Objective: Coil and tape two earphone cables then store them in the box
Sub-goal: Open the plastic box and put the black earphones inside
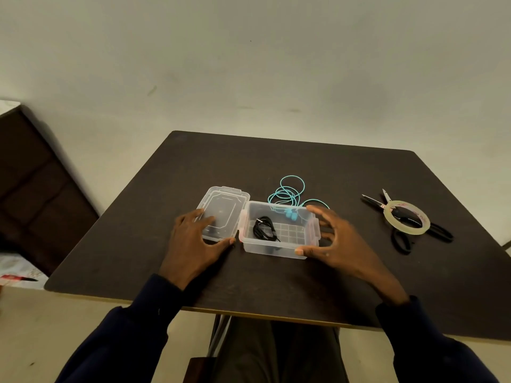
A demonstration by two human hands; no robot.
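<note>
— Hands come nearest; how are they posed?
— On the clear lid (221,204), left hand (193,244) lies flat, fingers released; right hand (338,244) grasps the translucent box (273,250).
— Cables?
— Black coil (264,228) inside; teal loops (287,192) just beyond, on the tabletop (276,161).

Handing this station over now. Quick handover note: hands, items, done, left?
Hands: left hand rests flat on the lid, which lies open left of the box. The right hand holds the box's right end between thumb and index finger.
Done: black earphone cable is coiled inside the box; tape on it not discernible.
Not done: teal earphone cable lies loosely looped on the table behind the box.
The tape roll lies on the scissors, far right.
Left: coil and tape teal, box it, close lid.
</note>
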